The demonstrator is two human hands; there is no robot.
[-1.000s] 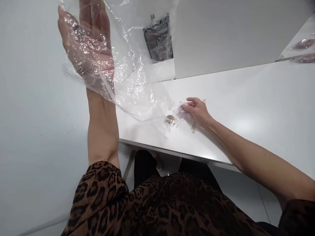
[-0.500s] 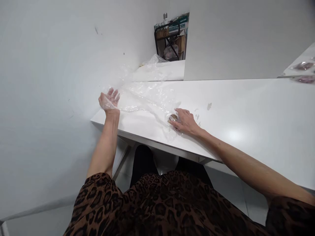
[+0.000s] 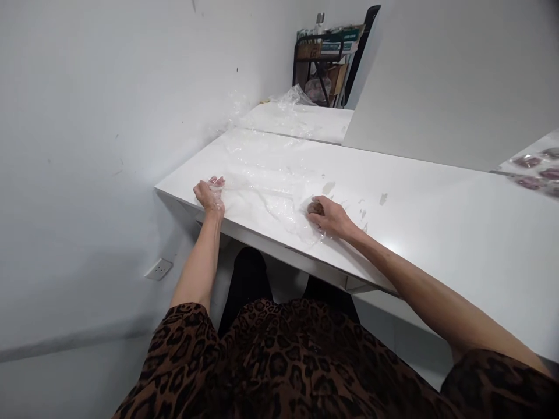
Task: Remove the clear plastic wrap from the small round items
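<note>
A person stands at a long white table (image 3: 437,227) with both bare arms reaching over it. A thin sheet of clear plastic film (image 3: 279,201) lies crumpled and shiny across the table's left part, between the hands. The left hand (image 3: 210,195), by the near edge at the left, has its fingers loosely curled and film over its palm side; whether it pinches the film is hard to tell. The right hand (image 3: 331,216), farther right, curls its thumb and fingers around a small brown lump (image 3: 315,208) at the film's right end. Pale scraps (image 3: 383,199) lie to the right. The film looks very light, limp and slippery, likely to cling to skin and tear if tugged; its edges seem the best hold. The lump looks compact, best gripped by its sides.
</note>
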